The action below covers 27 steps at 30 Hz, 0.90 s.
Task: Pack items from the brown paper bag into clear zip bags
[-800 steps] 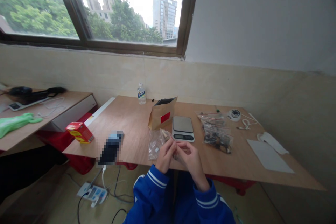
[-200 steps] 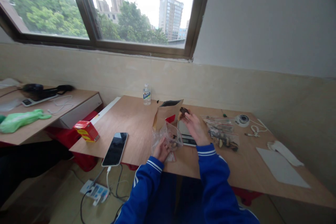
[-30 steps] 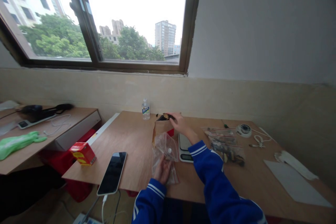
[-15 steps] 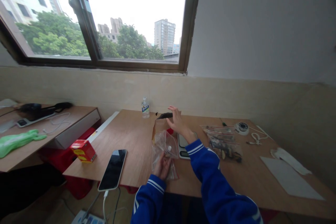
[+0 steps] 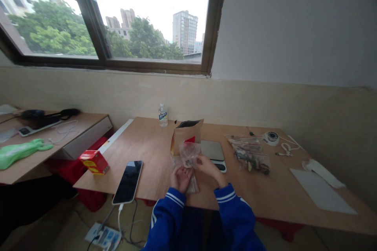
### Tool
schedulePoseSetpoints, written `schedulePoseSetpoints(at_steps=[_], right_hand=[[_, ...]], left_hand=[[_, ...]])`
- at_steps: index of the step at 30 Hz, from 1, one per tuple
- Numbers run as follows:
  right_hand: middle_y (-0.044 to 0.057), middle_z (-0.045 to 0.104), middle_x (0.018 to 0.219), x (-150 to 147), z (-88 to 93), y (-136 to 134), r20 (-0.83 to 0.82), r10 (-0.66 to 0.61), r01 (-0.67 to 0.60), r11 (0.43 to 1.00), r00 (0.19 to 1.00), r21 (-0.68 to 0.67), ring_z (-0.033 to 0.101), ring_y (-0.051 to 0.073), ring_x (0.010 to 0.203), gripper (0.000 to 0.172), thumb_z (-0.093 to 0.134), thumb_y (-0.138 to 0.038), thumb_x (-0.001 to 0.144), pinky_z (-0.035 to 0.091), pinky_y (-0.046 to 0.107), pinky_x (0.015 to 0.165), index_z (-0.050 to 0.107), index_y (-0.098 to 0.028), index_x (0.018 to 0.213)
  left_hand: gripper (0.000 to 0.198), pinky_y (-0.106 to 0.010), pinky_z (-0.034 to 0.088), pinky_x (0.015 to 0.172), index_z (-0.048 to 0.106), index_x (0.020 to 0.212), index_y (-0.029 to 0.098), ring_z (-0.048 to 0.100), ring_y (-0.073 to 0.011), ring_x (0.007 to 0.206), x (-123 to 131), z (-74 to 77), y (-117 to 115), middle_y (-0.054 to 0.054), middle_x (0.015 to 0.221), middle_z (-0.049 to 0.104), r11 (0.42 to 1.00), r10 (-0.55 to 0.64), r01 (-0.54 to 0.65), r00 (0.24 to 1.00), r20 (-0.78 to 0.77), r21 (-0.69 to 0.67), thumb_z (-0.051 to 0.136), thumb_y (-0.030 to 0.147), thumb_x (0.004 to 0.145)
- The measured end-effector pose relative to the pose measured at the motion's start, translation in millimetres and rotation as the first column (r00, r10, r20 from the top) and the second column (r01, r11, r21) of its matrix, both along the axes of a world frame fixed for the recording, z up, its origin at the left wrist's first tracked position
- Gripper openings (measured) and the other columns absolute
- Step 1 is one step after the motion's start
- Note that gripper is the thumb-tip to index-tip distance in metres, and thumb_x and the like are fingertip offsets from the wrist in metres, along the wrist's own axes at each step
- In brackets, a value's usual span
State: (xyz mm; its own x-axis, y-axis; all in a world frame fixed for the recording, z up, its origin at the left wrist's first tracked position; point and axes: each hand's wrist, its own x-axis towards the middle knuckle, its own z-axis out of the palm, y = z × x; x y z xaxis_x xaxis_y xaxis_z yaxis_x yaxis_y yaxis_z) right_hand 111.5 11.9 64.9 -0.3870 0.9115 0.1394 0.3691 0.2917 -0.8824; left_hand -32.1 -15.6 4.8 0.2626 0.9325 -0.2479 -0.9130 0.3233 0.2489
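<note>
At the bottom centre of the frame two blue sleeves (image 5: 188,219) with white cuff stripes reach up onto the wooden table (image 5: 147,149). Just above the cuffs, the left hand (image 5: 180,177) rests near the table's front edge, its fingers closed on the lower part of a small clear plastic bag (image 5: 190,155). The right hand (image 5: 208,166) sits just to the right of it and pinches the same bag at its right side, so the bag stands up between the two hands, in the lower centre of the picture. Small bits show inside it, too blurred to name.

Left of the hands a black phone (image 5: 128,176) lies face up near the front edge, a white cable hanging from it to a power strip (image 5: 103,236) on the floor. Further left a red carton (image 5: 94,161) sits at the table's corner.

Just behind the bag stands an open brown paper pouch (image 5: 186,136) with a red label, and to its right a flat kitchen scale (image 5: 213,152). Right of the scale lie clear bags of dark pieces (image 5: 250,153), then a white round device (image 5: 271,138) and, at the far right, a white sheet (image 5: 322,196).

Toward the wall a small water bottle (image 5: 163,115) stands upright. Above it, filling the upper left, a window (image 5: 118,11) shows trees and tall buildings.
</note>
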Motion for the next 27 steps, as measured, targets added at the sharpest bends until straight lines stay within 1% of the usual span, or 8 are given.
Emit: schedulePoseSetpoints(at_steps=[2, 3, 7, 10, 13, 16, 21, 27], right_hand=[[0.009, 0.066, 0.108, 2.4, -7.5, -0.4, -0.069, 0.094, -0.098, 0.993, 0.993, -0.06, 0.061, 0.024, 0.1, 0.031, 0.063, -0.026, 0.073, 0.045, 0.04, 0.092, 0.063, -0.017, 0.103], [0.01, 0.065, 0.111, 3.8, -11.2, -1.2, -0.108, 0.103, -0.112, 0.991, 0.989, -0.079, 0.06, 0.025, 0.103, 0.039, 0.066, -0.028, 0.071, 0.044, 0.041, 0.094, 0.061, -0.018, 0.108], [0.011, 0.062, 0.116, 7.9, -25.1, -8.1, -0.219, 0.013, -0.039, 0.993, 0.976, -0.114, 0.058, 0.026, 0.107, 0.05, 0.071, -0.034, 0.068, 0.043, 0.044, 0.096, 0.056, -0.018, 0.113], [0.011, 0.062, 0.116, 7.6, -29.0, -13.1, -0.245, -0.088, 0.062, 0.992, 0.966, -0.114, 0.059, 0.026, 0.107, 0.048, 0.071, -0.034, 0.067, 0.044, 0.046, 0.094, 0.058, -0.019, 0.111], [0.01, 0.064, 0.11, 5.5, -25.8, -15.3, -0.205, -0.146, 0.131, 0.988, 0.968, -0.084, 0.06, 0.026, 0.103, 0.042, 0.072, -0.031, 0.066, 0.043, 0.046, 0.094, 0.061, -0.019, 0.105], [0.01, 0.065, 0.107, 4.7, -22.2, -15.3, -0.193, -0.173, 0.166, 0.985, 0.966, -0.051, 0.062, 0.025, 0.098, 0.039, 0.071, -0.032, 0.066, 0.044, 0.043, 0.093, 0.062, -0.019, 0.102], [0.011, 0.067, 0.103, 6.8, -25.0, -14.5, -0.252, -0.25, 0.229, 0.967, 0.935, -0.107, 0.063, 0.025, 0.095, 0.04, 0.069, -0.041, 0.069, 0.046, 0.042, 0.088, 0.063, -0.016, 0.1], [0.011, 0.068, 0.104, 1.9, -25.7, -17.2, -0.249, -0.225, 0.215, 0.974, 0.942, -0.064, 0.063, 0.026, 0.097, 0.04, 0.069, -0.041, 0.069, 0.044, 0.044, 0.091, 0.065, -0.017, 0.1]], left_hand=[[0.019, -0.033, 0.05, 0.086, 0.065, 0.085, 0.009, 0.065, -0.0195, 0.09, -1.8, -3.1, 1.4, -0.012, 0.088, 0.069, 0.999, -0.021, 0.021, 0.999, 0.024, 0.031, 0.049, 0.009, 0.075], [0.023, -0.032, 0.05, 0.086, 0.065, 0.088, 0.009, 0.065, -0.0187, 0.09, -1.8, -4.5, 2.1, -0.012, 0.089, 0.069, 0.999, -0.029, 0.029, 1.0, 0.012, 0.036, 0.048, 0.005, 0.073], [0.033, -0.026, 0.052, 0.081, 0.062, 0.098, 0.011, 0.066, -0.0143, 0.085, 4.2, -4.9, 2.2, -0.008, 0.093, 0.069, 1.0, -0.029, 0.029, 0.992, -0.126, -0.004, 0.048, -0.003, 0.072], [0.024, -0.022, 0.053, 0.075, 0.062, 0.092, 0.01, 0.067, -0.0125, 0.077, 11.1, -0.6, -1.0, -0.008, 0.087, 0.07, 1.0, -0.006, -0.001, 0.965, -0.263, -0.026, 0.052, -0.002, 0.075], [0.019, -0.022, 0.054, 0.074, 0.063, 0.089, 0.009, 0.067, -0.0134, 0.075, 15.2, 2.9, -3.8, -0.009, 0.086, 0.07, 1.0, -0.024, 0.021, 0.944, -0.329, -0.012, 0.056, -0.002, 0.074], [0.017, -0.022, 0.054, 0.073, 0.064, 0.088, 0.01, 0.068, -0.0148, 0.077, 15.1, 3.3, -4.4, -0.01, 0.088, 0.071, 0.999, -0.038, 0.041, 0.937, -0.347, 0.001, 0.058, 0.0, 0.074], [0.013, -0.02, 0.055, 0.066, 0.063, 0.086, 0.011, 0.067, -0.0123, 0.069, 11.5, 2.5, -3.3, -0.009, 0.084, 0.071, 0.998, -0.046, 0.028, 0.944, -0.327, -0.061, 0.057, 0.004, 0.077], [0.015, -0.019, 0.055, 0.065, 0.062, 0.091, 0.009, 0.068, -0.0122, 0.071, 12.3, 3.6, -3.0, -0.01, 0.086, 0.07, 0.998, -0.032, 0.015, 0.947, -0.319, -0.056, 0.056, 0.004, 0.078]])
